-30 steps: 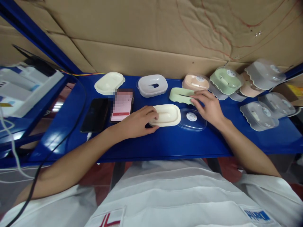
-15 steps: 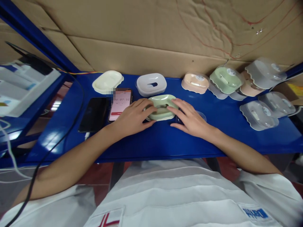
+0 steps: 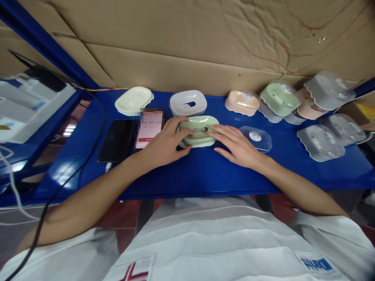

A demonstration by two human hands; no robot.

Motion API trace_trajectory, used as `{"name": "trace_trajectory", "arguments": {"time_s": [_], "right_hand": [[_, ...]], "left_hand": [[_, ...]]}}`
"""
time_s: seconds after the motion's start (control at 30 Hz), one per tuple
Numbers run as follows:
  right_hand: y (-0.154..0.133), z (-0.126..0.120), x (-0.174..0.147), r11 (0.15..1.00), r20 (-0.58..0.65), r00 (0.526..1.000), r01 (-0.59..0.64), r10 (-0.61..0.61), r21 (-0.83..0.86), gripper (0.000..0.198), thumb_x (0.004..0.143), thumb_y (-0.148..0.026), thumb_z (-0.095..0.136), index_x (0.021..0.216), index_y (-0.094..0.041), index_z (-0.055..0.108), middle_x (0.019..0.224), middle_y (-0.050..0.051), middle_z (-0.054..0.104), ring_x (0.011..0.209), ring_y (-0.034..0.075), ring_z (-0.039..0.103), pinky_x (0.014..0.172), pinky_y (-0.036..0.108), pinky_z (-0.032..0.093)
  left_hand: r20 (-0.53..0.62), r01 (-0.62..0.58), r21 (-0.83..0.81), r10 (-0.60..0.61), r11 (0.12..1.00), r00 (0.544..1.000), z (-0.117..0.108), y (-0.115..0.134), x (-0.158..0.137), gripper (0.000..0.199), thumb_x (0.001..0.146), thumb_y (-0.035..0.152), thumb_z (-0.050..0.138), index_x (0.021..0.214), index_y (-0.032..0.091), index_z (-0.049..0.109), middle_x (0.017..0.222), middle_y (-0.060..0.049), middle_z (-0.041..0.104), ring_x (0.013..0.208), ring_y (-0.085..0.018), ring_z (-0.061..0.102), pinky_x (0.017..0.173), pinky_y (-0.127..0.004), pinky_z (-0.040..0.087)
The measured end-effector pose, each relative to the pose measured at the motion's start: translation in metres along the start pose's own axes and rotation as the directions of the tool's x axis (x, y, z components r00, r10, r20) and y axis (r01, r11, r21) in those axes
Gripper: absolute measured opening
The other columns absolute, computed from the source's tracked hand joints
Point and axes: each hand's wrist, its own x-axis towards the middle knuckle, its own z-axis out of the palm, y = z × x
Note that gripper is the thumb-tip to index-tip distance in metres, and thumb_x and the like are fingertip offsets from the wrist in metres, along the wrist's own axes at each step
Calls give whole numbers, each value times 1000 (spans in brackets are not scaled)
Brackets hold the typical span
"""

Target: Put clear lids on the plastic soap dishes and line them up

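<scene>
A pale green oval soap dish (image 3: 202,122) with a slotted inner tray lies on the blue table in front of me. Curled around its left end is my left hand (image 3: 166,142), fingertips over the rim and thumb at the front edge. On the opposite end, my right hand (image 3: 236,144) has its fingers on the rim and its thumb low beside the front corner. Together they hold the dish between them. Just beyond my right hand lies a clear plastic lid (image 3: 265,141) with a round white sticker, its near side partly covered by that hand.
Behind the dish stands a white soap dish (image 3: 178,102), with a cream piece (image 3: 133,100) farther left. Two phones, one black (image 3: 115,140) and one showing a timer (image 3: 150,127), lie at left. Lidded peach (image 3: 241,104), green (image 3: 279,99) and grey (image 3: 320,144) boxes line the right.
The clear lid, mostly under my right hand before, now lies farther right and shows more fully. Both hands stay at the green dish, which has shifted slightly left.
</scene>
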Motion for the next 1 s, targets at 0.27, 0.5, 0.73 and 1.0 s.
{"name": "trace_trajectory", "arguments": {"time_s": [0.27,0.5,0.73,1.0], "right_hand": [[9,9,0,998,-29,999,30,-29,57,42,112,-35,53,151,-23,64,154,12,66,147,27,59,124,52,47],[6,10,2,997,68,995,73,-71,-18,39,114,-28,49,148,-24,67,156,10,65,152,26,55,130,53,41],[61,-55,-49,959,238,931,-248,276,-140,108,87,-62,85,174,-32,29,177,21,31,160,51,35,118,84,38],[62,-67,-39,961,96,963,-259,251,94,91,92,-65,77,168,-30,41,161,14,58,138,39,65,113,60,58]], "left_hand": [[83,112,-147,-100,983,991,-1,9,0,27,98,35,69,121,22,65,152,-14,50,139,-31,58,120,-51,51],[113,18,-39,-13,999,994,2,7,0,18,99,33,70,112,20,71,147,-18,58,143,-39,54,121,-61,48],[97,92,-77,-85,993,992,0,10,-2,24,99,39,71,112,19,68,158,-18,46,145,-36,55,121,-54,51],[132,192,-292,-159,937,978,5,17,-1,71,89,41,86,148,25,50,160,-15,51,147,-33,57,126,-52,48]]}}
